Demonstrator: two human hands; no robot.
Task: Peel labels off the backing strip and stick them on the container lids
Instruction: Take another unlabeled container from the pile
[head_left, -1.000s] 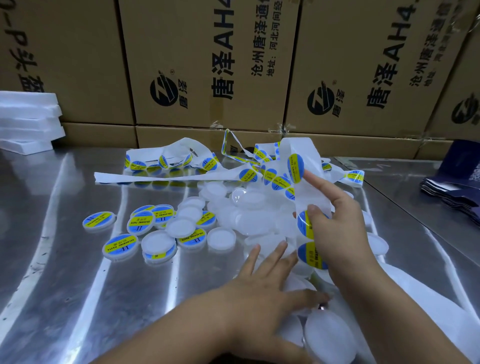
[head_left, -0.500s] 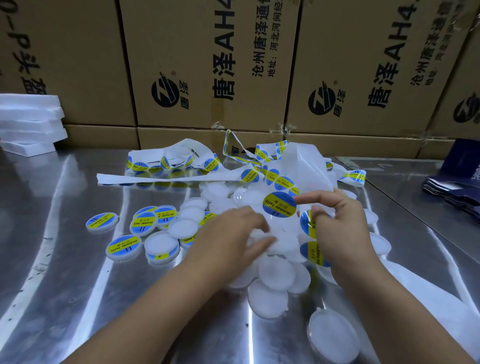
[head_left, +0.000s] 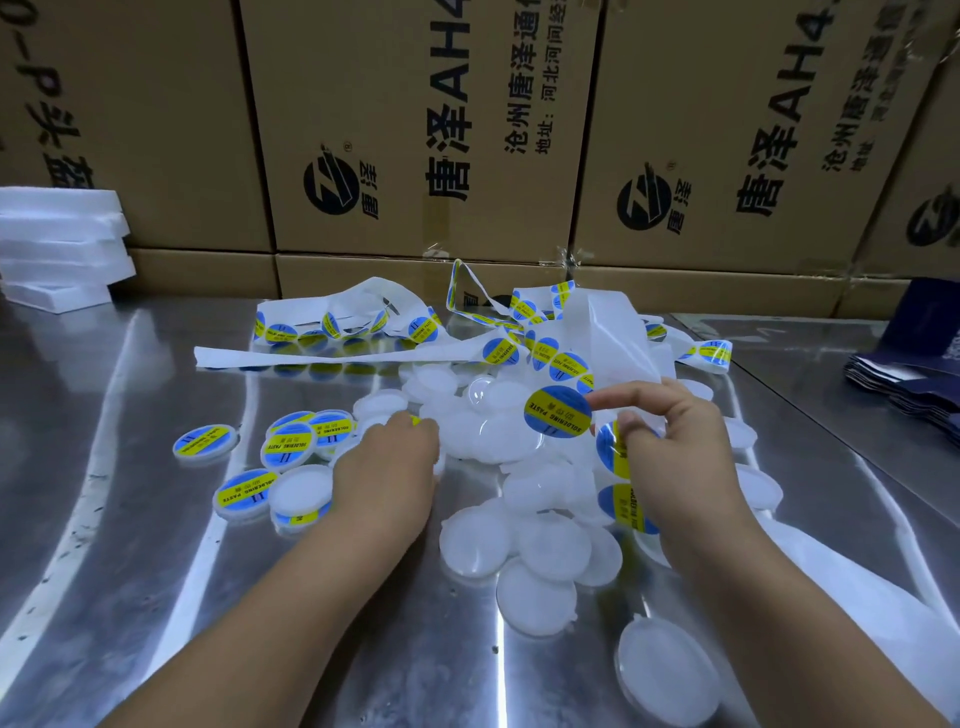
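In the head view, we see both hands over a shiny steel counter (head_left: 156, 519) strewn with round lids.

Our right hand (head_left: 670, 447) has its index finger stretched out to the left, and a round blue and yellow label (head_left: 558, 418) reading "SOLDERING PASTE" clings to that fingertip, lifted above the pile. The thumb and the other fingers of this hand are curled round the white backing strip (head_left: 608, 338). The strip rises behind the hand and also runs down under the palm, where two more labels show on it.

Our left hand (head_left: 387, 467) lies palm down with its fingers bent over the near edge of the pile. They cover what is under them, so we cannot tell whether they grip a lid or only rest there.

The plain lids (head_left: 475, 540), translucent white, are heaped between and in front of the two hands, and some overlap. The labelled lids (head_left: 244, 493) sit in a loose cluster to the left of the left hand. Beyond the pile, more strip lies in tangled loops, partly stripped and partly carrying labels.

Printed cardboard boxes (head_left: 415, 130) stand along the back. A stack of white foam slabs (head_left: 57, 244) sits at the far left, and dark blue packets (head_left: 914, 379) lie at the right edge.
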